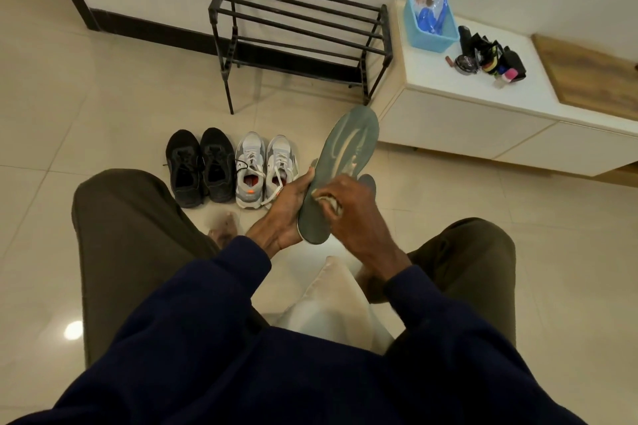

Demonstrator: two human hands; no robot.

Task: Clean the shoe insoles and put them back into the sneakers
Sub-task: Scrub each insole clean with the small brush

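Note:
A grey-green insole (345,155) with pale worn marks is held upright over the floor, toe end up. My left hand (281,214) grips its heel edge from the left. My right hand (348,203) presses a small crumpled cloth (329,202) against the insole's lower half. A second insole (368,181) peeks out behind my right hand. On the floor beyond stand a grey-white pair of sneakers (266,171) with orange inner linings, and a black pair of sneakers (200,167) to their left.
A black metal shoe rack (300,34) stands against the wall. At the right is a low white cabinet (483,114) with a blue basket (431,22) and shoe-care items (490,59) on top. My knees flank the hands; a pale cushion (331,304) lies between my legs.

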